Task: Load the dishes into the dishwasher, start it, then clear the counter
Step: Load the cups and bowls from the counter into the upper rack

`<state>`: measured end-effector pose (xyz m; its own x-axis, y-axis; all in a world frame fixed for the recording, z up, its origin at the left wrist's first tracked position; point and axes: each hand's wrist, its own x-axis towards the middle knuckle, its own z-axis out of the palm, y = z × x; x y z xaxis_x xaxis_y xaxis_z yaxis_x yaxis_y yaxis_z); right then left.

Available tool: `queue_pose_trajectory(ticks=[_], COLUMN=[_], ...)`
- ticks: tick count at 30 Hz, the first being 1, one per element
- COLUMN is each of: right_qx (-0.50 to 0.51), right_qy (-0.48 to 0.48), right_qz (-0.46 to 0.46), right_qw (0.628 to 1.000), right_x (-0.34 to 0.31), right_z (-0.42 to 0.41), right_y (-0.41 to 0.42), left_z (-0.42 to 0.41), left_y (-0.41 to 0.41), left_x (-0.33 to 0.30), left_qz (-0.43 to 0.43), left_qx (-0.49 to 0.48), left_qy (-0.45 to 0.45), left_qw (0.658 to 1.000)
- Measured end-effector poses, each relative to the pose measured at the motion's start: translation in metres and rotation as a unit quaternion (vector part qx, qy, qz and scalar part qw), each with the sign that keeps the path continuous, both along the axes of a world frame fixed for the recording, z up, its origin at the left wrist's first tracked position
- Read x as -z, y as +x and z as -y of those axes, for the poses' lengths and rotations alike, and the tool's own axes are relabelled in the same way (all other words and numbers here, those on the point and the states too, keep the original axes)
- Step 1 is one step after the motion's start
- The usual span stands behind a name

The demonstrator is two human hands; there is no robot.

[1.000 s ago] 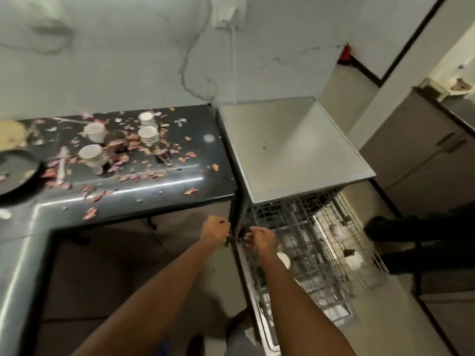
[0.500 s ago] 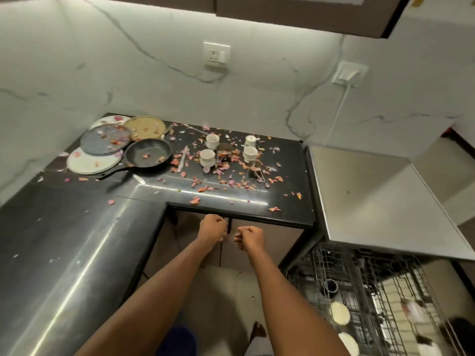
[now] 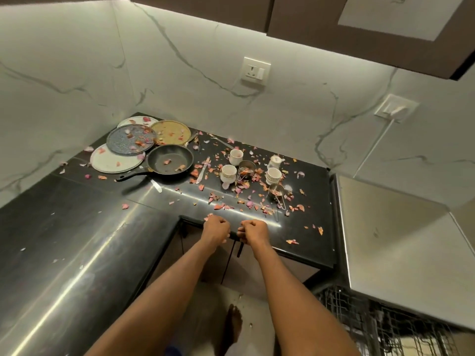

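Head view
Your left hand (image 3: 215, 228): it is curled into a fist and holds nothing. It hangs over the front edge of the counter (image 3: 77, 240).
Your right hand (image 3: 253, 231): it is a fist too, with nothing in it, just beside your left hand at the same edge.
Counter: black and shiny, shaped like an L. Pink and orange petals (image 3: 241, 186) lie all over the far part.
Plates: in the back corner you have a blue-grey plate (image 3: 131, 140), a gold plate (image 3: 171, 132) and a white plate (image 3: 113, 160) low on the left. Another white plate (image 3: 136, 120) peeks out behind them. They overlap each other.
Pan (image 3: 169, 160): a black frying pan sits just right of the plates. Its handle points to the left front. A few petals lie inside it.
Knife (image 3: 203, 170): it lies flat between the pan and the cups.
Cups: three white cups stand well past your hands, one at the back (image 3: 236, 156), one on the left (image 3: 228, 173) and one on the right (image 3: 273, 175). A small white pot (image 3: 275, 160) stands behind the right one.
Metal scoops: one small metal cup (image 3: 246, 167) sits between the cups, and one (image 3: 276, 191) stands nearer to you with a wire handle.
Dishwasher (image 3: 398, 235): its flat grey top is on your right, next to the counter. The wire rack (image 3: 385, 322) sticks out low in the corner. It is too blurry to see what is in it.
In the way: only loose petals lie between your hands and the cups.
Floor: you can see a bare foot (image 3: 232, 327) below your arms.
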<state>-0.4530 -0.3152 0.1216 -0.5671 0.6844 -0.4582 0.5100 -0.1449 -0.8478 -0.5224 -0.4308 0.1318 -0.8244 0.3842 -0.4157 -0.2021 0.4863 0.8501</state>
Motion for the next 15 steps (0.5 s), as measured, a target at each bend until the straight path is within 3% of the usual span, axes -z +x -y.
queue_pose_trajectory(ticks=[12,15], right_qx=[-0.007,-0.017], right_qy=[0.002,0.075], right_qz=[0.030,0.051], right_qw=[1.000,0.996], right_x=[0.007,0.010], right_z=[-0.131,-0.159], right_y=[-0.094,-0.112], left_z=[-0.118,-0.145], left_y=[-0.098,-0.115], left_x=[0.012,0.021], left_qz=[0.023,0.034], left_qx=[-0.005,-0.007], left_qy=[-0.011,-0.006], left_qw=[1.000,0.999])
